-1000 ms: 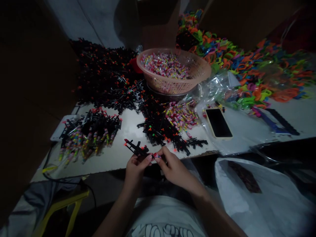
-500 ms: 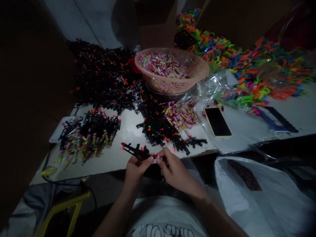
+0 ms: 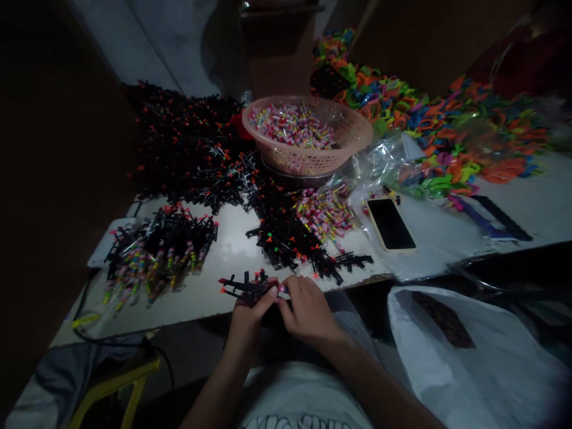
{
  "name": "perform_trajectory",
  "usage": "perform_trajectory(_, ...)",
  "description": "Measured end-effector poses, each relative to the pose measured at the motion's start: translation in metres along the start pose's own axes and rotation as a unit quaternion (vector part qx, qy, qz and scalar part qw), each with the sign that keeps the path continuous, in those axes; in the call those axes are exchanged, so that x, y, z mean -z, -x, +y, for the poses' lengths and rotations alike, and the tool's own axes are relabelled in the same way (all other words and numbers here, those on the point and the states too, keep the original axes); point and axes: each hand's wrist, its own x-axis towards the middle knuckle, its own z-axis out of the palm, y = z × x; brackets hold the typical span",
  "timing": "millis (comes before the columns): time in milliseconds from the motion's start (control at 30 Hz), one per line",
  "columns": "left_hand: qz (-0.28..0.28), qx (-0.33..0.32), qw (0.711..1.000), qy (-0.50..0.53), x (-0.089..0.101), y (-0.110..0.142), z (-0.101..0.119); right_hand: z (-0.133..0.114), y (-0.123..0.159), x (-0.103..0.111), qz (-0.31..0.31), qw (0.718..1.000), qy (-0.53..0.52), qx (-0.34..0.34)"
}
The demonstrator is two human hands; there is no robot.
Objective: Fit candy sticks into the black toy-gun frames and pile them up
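My left hand (image 3: 251,310) is closed around black toy guns (image 3: 243,287) with red and orange tips, held just over the table's front edge. Close against it, my right hand (image 3: 306,307) pinches a small pink-and-white patterned candy tube (image 3: 282,288) at the rear end of the guns. My fingers cover most of the tube, so whether it is joined to a gun cannot be seen. Beyond my hands lie loose black toy guns (image 3: 286,241) and a small heap of patterned candy tubes (image 3: 324,214). At the left is a pile of toy guns with tubes attached (image 3: 165,244).
A pink basket (image 3: 308,158) of candy tubes stands at the back. Large heaps of black toy guns (image 3: 187,143) and colourful plastic pieces (image 3: 429,119) flank it. A phone (image 3: 391,223) lies on clear plastic at the right, above a white sack (image 3: 482,369).
The view has tilted slightly. My right hand has closed in on the left, and the tube shows less between my fingers. The piles look the same.
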Motion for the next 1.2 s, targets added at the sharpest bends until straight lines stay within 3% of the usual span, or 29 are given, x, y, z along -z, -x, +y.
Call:
perform_trajectory(267,-0.027,-0.015,0.999,-0.016,-0.002,-0.001,0.008,0.005,-0.004,0.002,0.013,0.993,-0.114,0.024)
perform_trajectory(333,0.013,-0.053,0.998,-0.044,0.012,-0.010,0.021,0.017,-0.008,0.008,0.045,0.995,-0.084,0.029)
perform_trajectory(433,0.113,-0.175,0.970,-0.121,0.049,-0.030,0.057,0.051,-0.014,0.023,0.118,0.993,0.005,-0.020)
perform_trajectory(500,0.174,-0.258,0.916,-0.251,0.079,-0.044,0.088,0.078,-0.017,0.033,0.154,0.976,0.104,-0.113)
perform_trajectory(567,0.263,-0.313,0.809,-0.422,0.107,-0.057,0.117,0.102,-0.019,0.042,0.148,0.962,0.159,-0.164)
perform_trajectory(633,0.323,-0.332,0.714,-0.525,0.127,-0.069,0.139,0.117,-0.019,0.045,0.127,0.959,0.178,-0.181)
perform_trajectory(700,0.341,-0.333,0.666,-0.574,0.138,-0.079,0.151,0.123,-0.018,0.044,0.104,0.960,0.183,-0.183)
perform_trajectory(800,0.346,-0.346,0.635,-0.598,0.135,-0.083,0.146,0.124,-0.017,0.037,0.085,0.962,0.183,-0.184)
perform_trajectory(867,0.291,-0.380,0.645,-0.596,0.122,-0.078,0.127,0.124,-0.017,0.034,0.096,0.963,0.172,-0.181)
perform_trajectory(967,0.063,-0.403,0.693,-0.594,0.094,-0.064,0.081,0.124,-0.016,0.037,0.155,0.962,0.141,-0.175)
perform_trajectory(1033,-0.078,-0.366,0.710,-0.597,0.074,-0.053,0.049,0.124,-0.015,0.043,0.202,0.962,0.092,-0.156)
perform_trajectory(1100,-0.130,-0.317,0.722,-0.601,0.059,-0.045,0.024,0.118,-0.013,0.049,0.241,0.962,0.014,-0.129)
perform_trajectory(1200,-0.119,-0.263,0.760,-0.582,0.050,-0.043,0.005,0.098,-0.006,0.049,0.252,0.953,-0.135,-0.103)
